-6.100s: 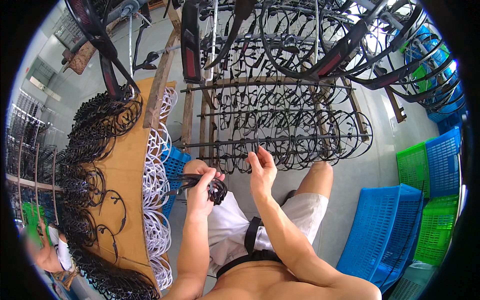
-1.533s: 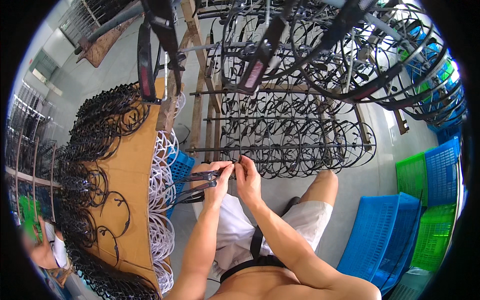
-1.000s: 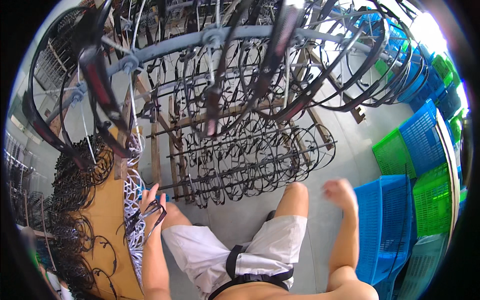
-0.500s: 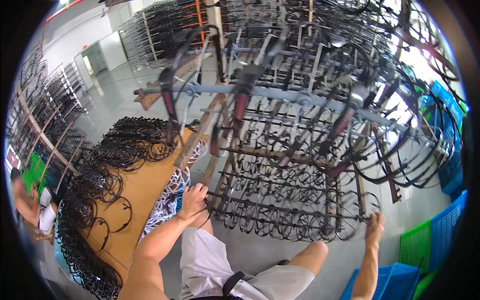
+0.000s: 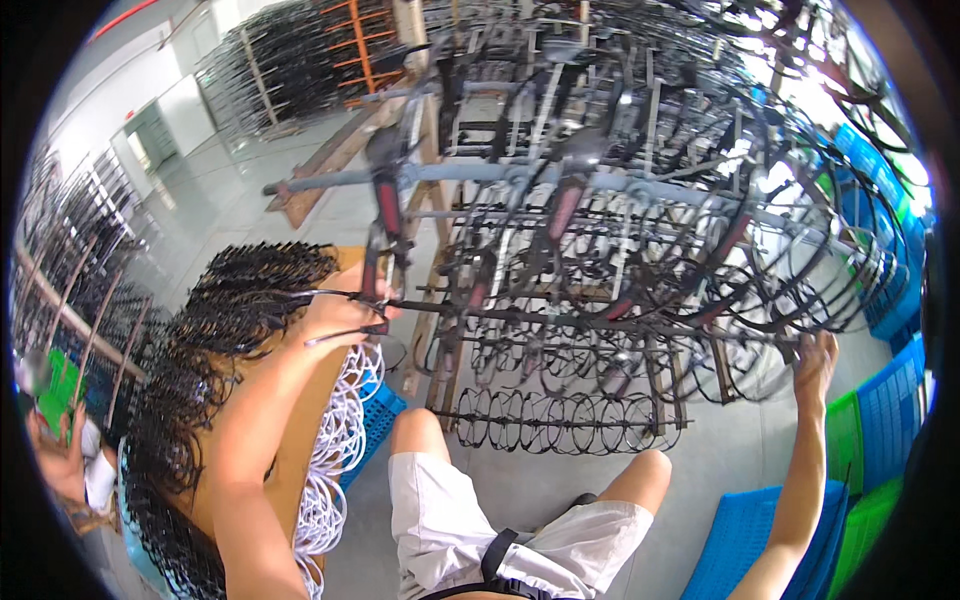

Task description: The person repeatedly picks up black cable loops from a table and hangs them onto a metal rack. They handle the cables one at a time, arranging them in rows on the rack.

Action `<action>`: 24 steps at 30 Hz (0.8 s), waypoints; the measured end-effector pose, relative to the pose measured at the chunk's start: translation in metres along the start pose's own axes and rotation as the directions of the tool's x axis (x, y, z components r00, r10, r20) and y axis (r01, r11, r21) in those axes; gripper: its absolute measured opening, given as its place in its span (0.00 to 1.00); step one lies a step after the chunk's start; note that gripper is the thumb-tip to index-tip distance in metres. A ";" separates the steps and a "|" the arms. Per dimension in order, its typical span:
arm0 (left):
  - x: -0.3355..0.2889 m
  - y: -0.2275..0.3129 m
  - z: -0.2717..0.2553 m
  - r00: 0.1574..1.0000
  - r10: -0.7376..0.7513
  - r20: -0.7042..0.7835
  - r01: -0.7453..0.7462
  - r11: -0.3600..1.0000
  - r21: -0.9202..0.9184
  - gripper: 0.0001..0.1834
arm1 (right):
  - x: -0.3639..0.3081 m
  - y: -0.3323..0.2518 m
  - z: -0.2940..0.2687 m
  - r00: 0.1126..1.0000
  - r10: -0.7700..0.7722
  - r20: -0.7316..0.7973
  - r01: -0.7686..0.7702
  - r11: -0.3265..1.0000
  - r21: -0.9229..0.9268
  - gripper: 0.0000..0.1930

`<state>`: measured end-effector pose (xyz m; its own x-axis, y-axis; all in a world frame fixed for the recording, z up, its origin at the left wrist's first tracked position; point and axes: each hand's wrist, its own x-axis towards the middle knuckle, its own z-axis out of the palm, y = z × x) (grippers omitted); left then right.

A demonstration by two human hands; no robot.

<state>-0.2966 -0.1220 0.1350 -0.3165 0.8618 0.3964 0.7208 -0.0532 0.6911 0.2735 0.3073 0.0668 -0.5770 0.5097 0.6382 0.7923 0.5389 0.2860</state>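
Both my hands are raised in front of me, holding a long dark rod (image 5: pixel 600 322) strung with thin black hoops. At its left end, my left hand (image 5: pixel 362 288) is closed, partly hidden by black bands across it. Around the right end, the fingers of my right hand (image 5: pixel 817 355) are closed. Behind and below the rod stands a rack with rows of black hoops (image 5: pixel 560 420) on crossbars. Larger black bands with reddish inner strips (image 5: pixel 566 208) hang from a grey bar (image 5: pixel 480 177) at the front of the rack, overlapping the held rod in view.
On my left a brown board (image 5: pixel 285 425) bears piles of black hoops (image 5: pixel 250 300). White hoops (image 5: pixel 352 420) hang along its edge, beside a blue crate (image 5: pixel 375 428). Blue and green crates (image 5: pixel 765 540) stand at right. Another person (image 5: pixel 75 450) sits far left.
Both hands have moved up and away from my knees with the rod. The right hand has also shifted right. My view has turned slightly, and the larger hanging bands appear displaced.
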 end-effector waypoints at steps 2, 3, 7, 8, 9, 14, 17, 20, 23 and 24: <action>0.012 0.005 -0.004 0.997 0.079 0.022 -0.082 0.953 0.291 0.11 | 0.014 0.010 0.035 0.958 0.211 0.194 -0.195 0.976 -0.099 0.13; 0.018 0.005 -0.001 0.994 0.105 0.021 -0.105 0.932 0.347 0.11 | 0.018 0.025 0.057 0.985 0.114 0.127 -0.100 0.989 -0.111 0.15; 0.035 0.019 0.008 0.988 0.156 -0.019 -0.130 0.881 0.454 0.11 | 0.052 -0.011 0.062 0.922 0.319 0.221 -0.360 0.916 0.178 0.14; 0.044 0.009 0.025 0.985 0.171 -0.020 -0.146 0.891 0.429 0.11 | 0.049 -0.008 0.074 0.943 0.253 0.216 -0.287 0.947 0.143 0.14; 0.048 0.011 0.031 0.982 0.184 -0.033 -0.151 0.887 0.437 0.12 | 0.051 -0.011 0.089 0.959 0.189 0.210 -0.221 0.965 0.142 0.15; 0.047 0.054 0.099 0.950 0.305 -0.063 -0.259 0.886 0.385 0.12 | 0.051 -0.031 0.063 0.958 0.258 0.128 -0.248 0.965 -0.086 0.23; 0.028 0.073 0.156 0.951 0.308 -0.008 -0.294 0.916 0.271 0.13 | -0.006 -0.027 -0.003 0.899 0.403 -0.174 -0.333 0.884 0.328 0.15; 0.000 0.086 0.206 0.965 0.243 0.100 -0.258 0.948 0.185 0.14 | -0.140 0.008 -0.031 0.767 0.633 -0.105 -0.551 0.733 0.399 0.14; -0.030 0.092 0.250 0.969 0.129 0.212 -0.157 0.980 0.122 0.14 | -0.330 0.057 -0.050 0.412 0.907 -0.085 -0.875 0.420 0.243 0.15; -0.040 0.093 0.262 0.965 0.079 0.248 -0.111 0.986 0.120 0.15 | -0.393 0.071 -0.062 0.235 0.953 -0.192 -0.953 0.265 0.146 0.16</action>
<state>-0.0556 -0.0298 0.0250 -0.0956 0.9531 0.2871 0.8205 -0.0879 0.5649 0.5690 0.1043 -0.1194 0.6574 0.5047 0.5596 0.7306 -0.2451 -0.6372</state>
